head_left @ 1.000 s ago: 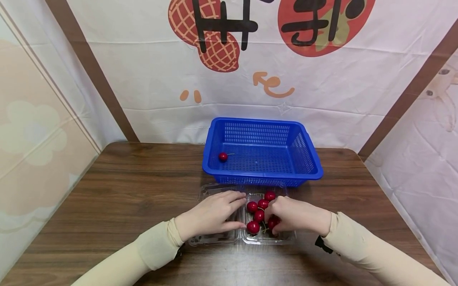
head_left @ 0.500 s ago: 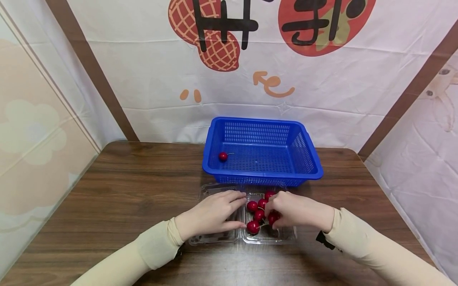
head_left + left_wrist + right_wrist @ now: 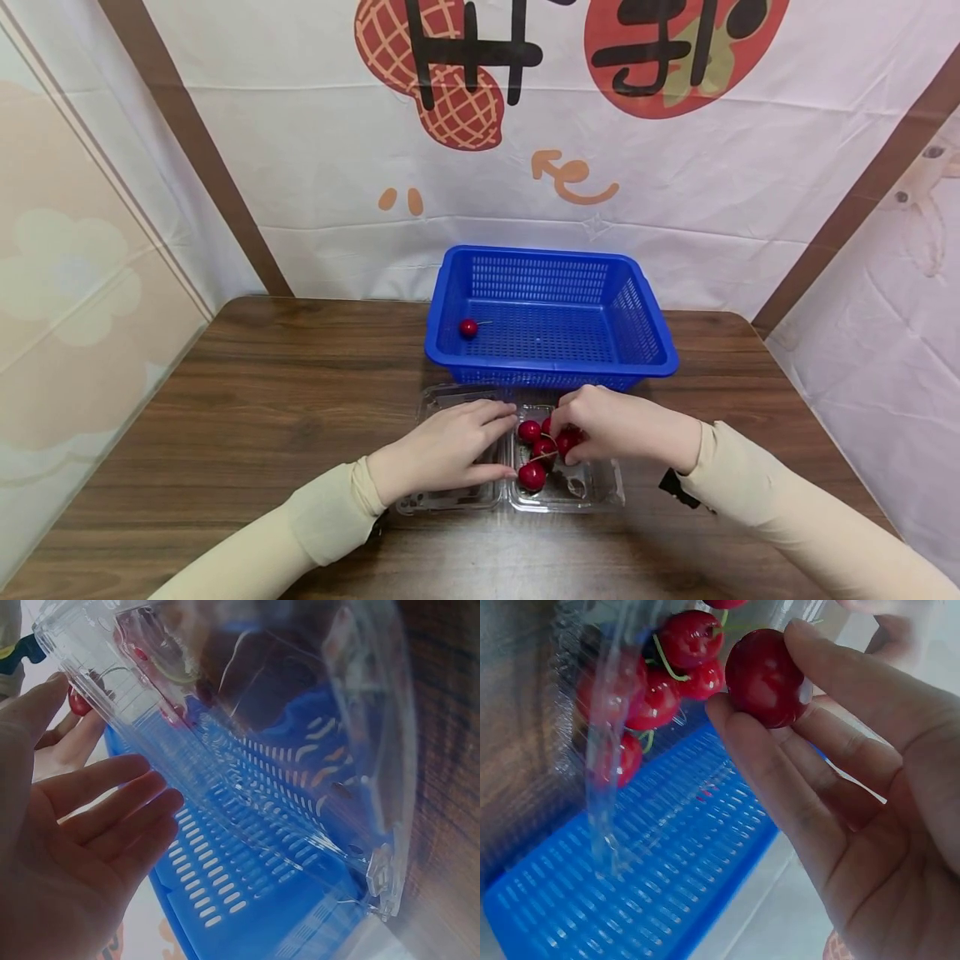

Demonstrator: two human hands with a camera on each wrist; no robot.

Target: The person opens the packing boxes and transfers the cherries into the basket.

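Observation:
A red cherry (image 3: 769, 679) is pinched between the thumb and fingers of my right hand (image 3: 622, 429), just over the clear plastic box (image 3: 607, 496). Several more cherries (image 3: 532, 476) with green stems lie in the box; my right hand covers part of them in the head view. My left hand (image 3: 446, 446) lies over the box's opened lid (image 3: 453, 502), its fingers extended to the hinge side. In the left wrist view those fingers look straight and hold nothing. Whether they press on the plastic I cannot tell.
Behind the box stands a blue perforated basket (image 3: 555, 367) with a single cherry (image 3: 468, 328) at its left. Both rest on a brown wooden table (image 3: 300, 392). A white printed cloth (image 3: 315, 150) hangs behind the table.
My right hand has lifted a cherry and moved slightly up and away from the box's near side, baring part of its floor. The left hand has stayed put.

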